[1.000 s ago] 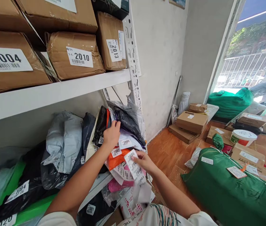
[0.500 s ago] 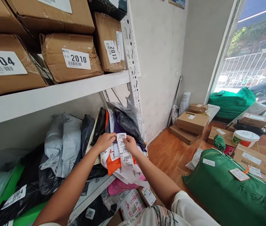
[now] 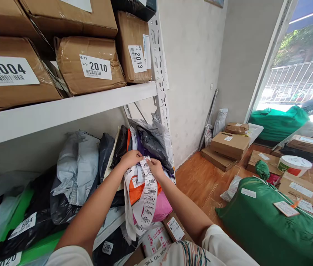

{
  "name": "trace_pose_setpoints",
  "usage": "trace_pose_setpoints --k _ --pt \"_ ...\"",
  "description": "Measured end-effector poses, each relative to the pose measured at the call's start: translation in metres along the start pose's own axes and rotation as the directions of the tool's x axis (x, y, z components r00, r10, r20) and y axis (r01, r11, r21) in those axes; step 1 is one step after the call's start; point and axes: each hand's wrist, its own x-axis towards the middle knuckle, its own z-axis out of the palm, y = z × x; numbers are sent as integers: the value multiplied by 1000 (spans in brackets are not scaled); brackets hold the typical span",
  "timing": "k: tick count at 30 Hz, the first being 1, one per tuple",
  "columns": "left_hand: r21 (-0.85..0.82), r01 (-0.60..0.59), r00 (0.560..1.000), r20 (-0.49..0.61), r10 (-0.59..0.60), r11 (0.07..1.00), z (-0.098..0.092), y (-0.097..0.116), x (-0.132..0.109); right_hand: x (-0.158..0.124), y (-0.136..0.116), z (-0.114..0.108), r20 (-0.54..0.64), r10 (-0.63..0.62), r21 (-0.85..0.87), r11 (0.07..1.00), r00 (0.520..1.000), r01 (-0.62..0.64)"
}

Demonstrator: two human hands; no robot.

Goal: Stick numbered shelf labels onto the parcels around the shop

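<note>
A long strip of white number labels (image 3: 151, 190) hangs in loops between my two hands, with printed numbers such as 2003, 2006 and 2007. My left hand (image 3: 131, 159) pinches the strip's upper end from the left side. From the right, my right hand (image 3: 155, 168) grips the same end, its fingertips close to the left ones. Behind and below the strip are an orange parcel bag (image 3: 134, 192) and a pink parcel bag (image 3: 163, 207) at the shelf's end. Black and grey plastic parcels (image 3: 156, 142) stand upright just beyond my fingers.
Numbered cardboard boxes (image 3: 90, 70) fill the white shelf (image 3: 70, 112) above my hands. Grey mailer bags (image 3: 76, 166) line the lower shelf to the left. A big green sack (image 3: 273, 221), cartons (image 3: 230, 144) and a white bucket (image 3: 295, 162) occupy the floor at right.
The label strip has shifted through my fingers, and more of its length and loops now show below. Both hands stay close together, slightly right in view as the camera turned a little left.
</note>
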Motion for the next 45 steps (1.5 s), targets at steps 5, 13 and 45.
trace_pose_setpoints --k 5,13,45 --pt "9 -35 998 46 35 999 -6 9 10 -3 -1 0 18 -3 78 997 1000 1" --pt "3 -73 977 203 71 997 -18 12 27 -8 -7 1 7 76 173 982 997 -76" --pt "343 -250 939 -141 313 905 -11 32 0 -23 -49 -41 112 -466 -453 762 878 463"
